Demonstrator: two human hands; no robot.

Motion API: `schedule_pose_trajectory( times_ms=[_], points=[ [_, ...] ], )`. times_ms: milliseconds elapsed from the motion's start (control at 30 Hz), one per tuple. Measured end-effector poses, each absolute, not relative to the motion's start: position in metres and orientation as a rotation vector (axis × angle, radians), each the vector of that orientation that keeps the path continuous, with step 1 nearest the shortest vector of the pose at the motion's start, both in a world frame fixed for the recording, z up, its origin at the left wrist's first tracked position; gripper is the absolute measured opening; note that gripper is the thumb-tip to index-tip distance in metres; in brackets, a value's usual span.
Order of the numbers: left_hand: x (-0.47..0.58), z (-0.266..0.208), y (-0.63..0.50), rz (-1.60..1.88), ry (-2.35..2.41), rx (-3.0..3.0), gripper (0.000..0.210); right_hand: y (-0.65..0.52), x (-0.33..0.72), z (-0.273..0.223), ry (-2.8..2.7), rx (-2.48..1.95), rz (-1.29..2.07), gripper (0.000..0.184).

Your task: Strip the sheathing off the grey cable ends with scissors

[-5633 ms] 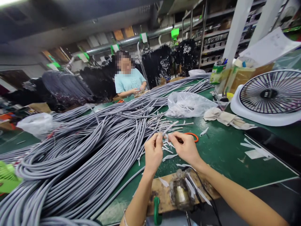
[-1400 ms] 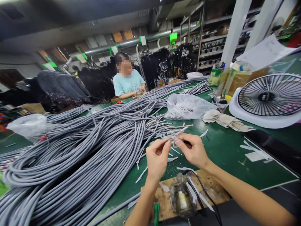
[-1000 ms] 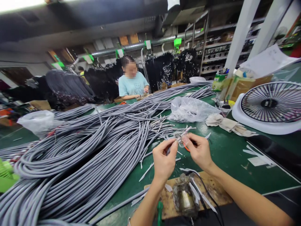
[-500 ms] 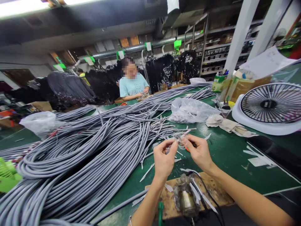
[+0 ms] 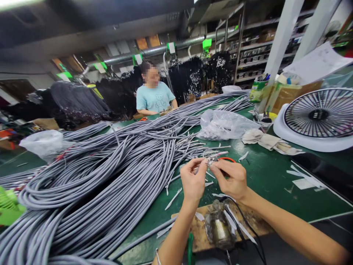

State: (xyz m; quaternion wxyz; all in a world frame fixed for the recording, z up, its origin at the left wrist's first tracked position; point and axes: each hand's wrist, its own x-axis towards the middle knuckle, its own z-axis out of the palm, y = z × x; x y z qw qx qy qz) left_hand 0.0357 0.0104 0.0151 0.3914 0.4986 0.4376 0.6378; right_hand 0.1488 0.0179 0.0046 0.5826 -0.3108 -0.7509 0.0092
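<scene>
My left hand [image 5: 193, 180] is closed in a pinch near the middle of the green table, at the frayed end of a grey cable. My right hand [image 5: 231, 178] pinches too, its fingertips almost meeting the left ones. Between them show thin, pale wires [image 5: 211, 159], too small to make out clearly. Behind the right fingers lies an orange-red handle loop [image 5: 227, 159], partly hidden. To the left spreads a large bundle of grey cables [image 5: 110, 180], its stripped ends [image 5: 190, 145] just beyond my hands. Below my wrists a small motor-like device [image 5: 221, 229] sits on a wooden board [image 5: 256, 221].
A clear plastic bag [image 5: 224, 125] stands behind my hands, beside a pale cloth glove [image 5: 271, 141]. A white fan [image 5: 320, 117] is at the right, with a dark flat panel [image 5: 322, 176] before it. Across the table sits a person [image 5: 156, 97]. White scraps [image 5: 173, 198] litter the table.
My right fingertips have shifted left, closer to the left hand, and more of the orange-red loop shows. The person opposite has lowered their hands and shifted slightly. The view has tilted slightly.
</scene>
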Motion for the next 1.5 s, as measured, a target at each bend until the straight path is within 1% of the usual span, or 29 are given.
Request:
schedule_pose_trajectory(
  times_ms=[67, 167, 367, 533, 667, 733, 867, 1033, 1200, 1333, 1500],
  points=[
    [0.037, 0.016, 0.009, 1.628, 1.127, 1.323, 0.016, 0.021, 0.151, 0.004, -1.727, -0.801, 0.035, 0.016],
    [0.041, 0.018, 0.010, 1.574, 1.189, 1.426, 0.017, 0.026, 0.156, 0.004, -1.623, -0.968, 0.150, 0.021],
    [0.044, 0.010, 0.027, 1.531, 1.281, 1.339, 0.017, 0.038, 0.164, -0.003, -1.752, -0.875, -0.071, 0.015],
    [0.046, 0.002, 0.034, 1.503, 1.334, 1.344, 0.021, 0.047, 0.164, -0.008, -1.556, -1.082, 0.177, 0.020],
    [0.040, 0.001, 0.038, 1.545, 1.316, 1.329, 0.018, 0.046, 0.159, -0.007, -1.709, -0.954, 0.095, 0.016],
    [0.037, 0.002, 0.040, 1.567, 1.308, 1.328, 0.018, 0.047, 0.158, -0.005, -1.726, -0.962, 0.055, 0.016],
    [0.036, 0.007, 0.038, 1.570, 1.256, 1.407, 0.018, 0.046, 0.156, 0.001, -1.580, -1.071, 0.143, 0.022],
    [0.039, 0.008, 0.032, 1.610, 1.276, 1.501, 0.018, 0.037, 0.155, 0.005, -1.728, -0.915, 0.057, 0.019],
    [0.040, 0.009, 0.036, 1.584, 1.259, 1.590, 0.022, 0.051, 0.164, 0.011, -1.678, -1.083, 0.124, 0.025],
    [0.033, 0.017, 0.043, 1.559, 1.226, 1.543, 0.021, 0.053, 0.164, 0.015, -1.737, -1.011, 0.160, 0.023],
    [0.031, 0.021, 0.041, 1.516, 1.197, 1.639, 0.014, 0.044, 0.162, 0.015, -1.719, -0.967, 0.166, 0.020]
  ],
)
